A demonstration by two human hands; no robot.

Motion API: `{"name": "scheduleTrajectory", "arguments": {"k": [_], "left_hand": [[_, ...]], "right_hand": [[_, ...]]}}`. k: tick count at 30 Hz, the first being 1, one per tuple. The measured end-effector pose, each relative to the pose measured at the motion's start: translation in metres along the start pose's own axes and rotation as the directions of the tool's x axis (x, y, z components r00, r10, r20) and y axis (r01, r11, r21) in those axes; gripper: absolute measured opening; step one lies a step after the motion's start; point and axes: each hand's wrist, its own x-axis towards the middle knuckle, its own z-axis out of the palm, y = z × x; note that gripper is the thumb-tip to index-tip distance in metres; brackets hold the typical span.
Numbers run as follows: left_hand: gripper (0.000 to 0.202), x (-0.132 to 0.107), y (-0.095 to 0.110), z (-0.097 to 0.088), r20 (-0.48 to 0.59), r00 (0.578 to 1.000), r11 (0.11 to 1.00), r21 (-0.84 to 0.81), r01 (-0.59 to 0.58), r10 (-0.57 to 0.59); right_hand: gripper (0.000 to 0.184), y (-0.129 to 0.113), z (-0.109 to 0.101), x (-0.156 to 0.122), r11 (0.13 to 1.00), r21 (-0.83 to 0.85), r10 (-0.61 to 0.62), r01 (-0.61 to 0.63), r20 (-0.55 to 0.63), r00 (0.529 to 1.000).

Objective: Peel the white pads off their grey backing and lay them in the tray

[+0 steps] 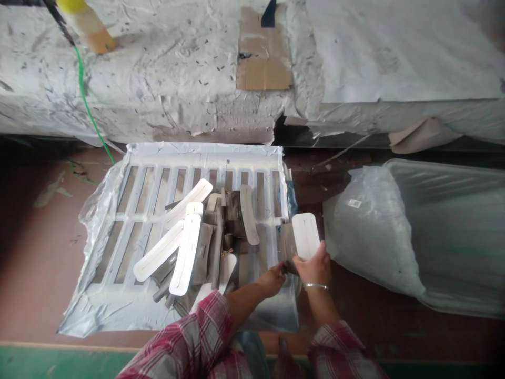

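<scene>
A flat white piece (305, 235) stood up in the right hand (315, 266), whose fingers were closed around its lower end. The left hand (272, 279) pinched a dark bit at its base. Just beside them lay a pile of white pieces (185, 247) on a slatted white tray (197, 158). A big plastic bag (414, 231) sat to the right.

**What the view cuts off or hides**

The yellow-topped bottle (84, 23) at far left runs out past the top edge, as does the dark object (269, 15) above the cardboard patch (263, 58). The plastic-wrapped bin (445, 231) on the right is cut by the right edge. Both plaid sleeves (197, 337) leave the near edge. The grey parts (232, 216) lie half buried under white strips (185, 252). What the left hand (272, 279) pinches is too small to tell.
</scene>
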Motion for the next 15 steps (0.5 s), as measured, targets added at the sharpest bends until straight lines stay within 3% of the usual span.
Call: {"name": "scheduleTrajectory", "arguments": {"k": [7,10,15], "left_hand": [[0.037,0.003,0.01,0.002,-0.199,0.978,0.997,0.039,0.071,-0.062],[0.031,0.015,0.011,-0.003,-0.23,0.97,0.996,0.02,0.089,-0.082],[0.021,0.033,-0.003,-0.007,-0.232,0.96,0.987,0.01,0.163,-0.157]], "right_hand": [[0.098,0.011,0.029,-0.021,0.998,-0.064,0.007,0.005,0.191,0.981],[0.09,0.014,0.049,-0.027,0.998,0.057,-0.03,0.017,0.23,0.973],[0.058,0.022,0.072,-0.032,0.939,0.33,-0.161,0.099,0.166,0.973]]}}
